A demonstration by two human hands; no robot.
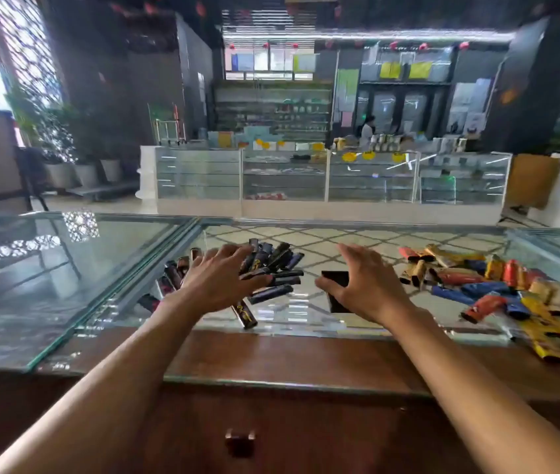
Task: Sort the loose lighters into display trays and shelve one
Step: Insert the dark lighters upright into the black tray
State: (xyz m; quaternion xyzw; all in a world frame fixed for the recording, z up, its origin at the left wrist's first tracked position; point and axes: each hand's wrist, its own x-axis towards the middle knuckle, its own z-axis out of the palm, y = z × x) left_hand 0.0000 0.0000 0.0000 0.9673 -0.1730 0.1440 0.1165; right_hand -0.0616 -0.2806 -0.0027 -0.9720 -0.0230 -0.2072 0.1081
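A pile of dark lighters [271, 268] lies on the glass counter [66, 268] left of centre. My left hand [220, 278] is spread over this pile with straight fingers, covering part of it. One dark lighter [244, 314] lies apart near the front edge. My right hand [364, 285] hovers with fingers spread above a small black box or tray [335, 292], hiding most of it; whether the hand touches it I cannot tell. To the right lies a heap of colourful red, yellow and blue lighters [497, 289].
A brown wooden ledge [289, 357] runs along the counter's near side, with a drawer knob [240, 439] below. Glass display cases [306, 179] and shelves stand across the aisle. Potted plants [66, 165] are at the far left.
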